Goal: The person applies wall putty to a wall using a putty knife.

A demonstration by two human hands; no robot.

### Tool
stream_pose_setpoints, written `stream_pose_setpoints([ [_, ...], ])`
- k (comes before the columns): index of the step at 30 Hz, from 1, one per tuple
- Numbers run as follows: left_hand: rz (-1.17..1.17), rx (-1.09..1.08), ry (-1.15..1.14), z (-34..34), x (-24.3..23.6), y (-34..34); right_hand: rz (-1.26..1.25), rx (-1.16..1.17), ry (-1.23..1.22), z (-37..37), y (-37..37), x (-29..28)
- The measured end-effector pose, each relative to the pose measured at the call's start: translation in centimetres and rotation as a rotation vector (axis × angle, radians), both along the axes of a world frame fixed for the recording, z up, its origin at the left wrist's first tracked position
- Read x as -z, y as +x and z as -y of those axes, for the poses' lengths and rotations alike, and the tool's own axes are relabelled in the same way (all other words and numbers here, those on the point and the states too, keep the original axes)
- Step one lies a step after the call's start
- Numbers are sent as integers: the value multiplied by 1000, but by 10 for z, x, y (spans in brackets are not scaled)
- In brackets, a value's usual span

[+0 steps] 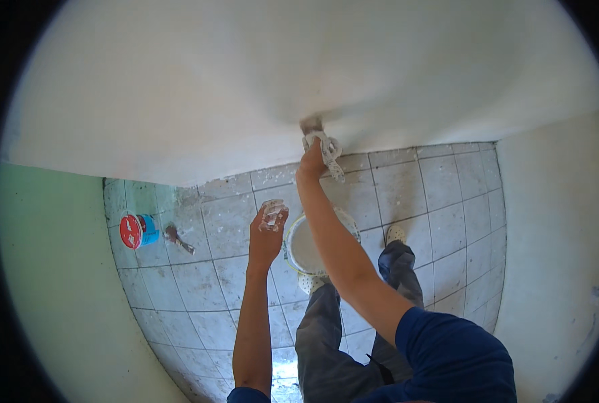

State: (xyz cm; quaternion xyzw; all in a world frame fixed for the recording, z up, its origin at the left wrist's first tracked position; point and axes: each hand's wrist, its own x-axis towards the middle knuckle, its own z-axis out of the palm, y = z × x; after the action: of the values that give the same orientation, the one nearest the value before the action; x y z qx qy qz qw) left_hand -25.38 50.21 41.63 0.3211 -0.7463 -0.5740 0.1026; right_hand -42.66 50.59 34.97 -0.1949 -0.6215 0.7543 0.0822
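Note:
My right hand (313, 156) grips a tool caked in white paste (333, 161) against the white wall (198, 87), just above the floor joint; a brownish patch or blade shows at its upper end. Lower and further left, my left hand (268, 225) is curled, with white, streaky material over its fingers; what it holds is hard to make out. Between my feet and the wall stands a round bucket of pale paste (303, 245), partly hidden behind my right forearm.
A red-lidded blue tub (138, 232) stands at the left on the grimy tiled floor (454, 221), beside a dirty short-handled tool (180, 240). A green wall (57, 255) rises at the left and a cream wall (554, 235) at the right. My pale clogs flank the bucket.

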Motion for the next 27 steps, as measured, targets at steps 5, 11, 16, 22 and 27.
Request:
stream_pose_setpoints([
  [5,66,7,-75,2,10,21,-38,12,-152,1,-3,0],
  [11,28,-56,-10,5,-8,20,-379,-70,-776,-3,-5,-215],
  [16,43,-59,16,2,-12,18,-436,-63,-792,13,-8,-200],
  [22,73,-43,31,-20,18,21,-61,12,-142,-10,-7,23],
  [27,214,-109,163,-48,64,53,-12,-464,38,-98,40,103],
])
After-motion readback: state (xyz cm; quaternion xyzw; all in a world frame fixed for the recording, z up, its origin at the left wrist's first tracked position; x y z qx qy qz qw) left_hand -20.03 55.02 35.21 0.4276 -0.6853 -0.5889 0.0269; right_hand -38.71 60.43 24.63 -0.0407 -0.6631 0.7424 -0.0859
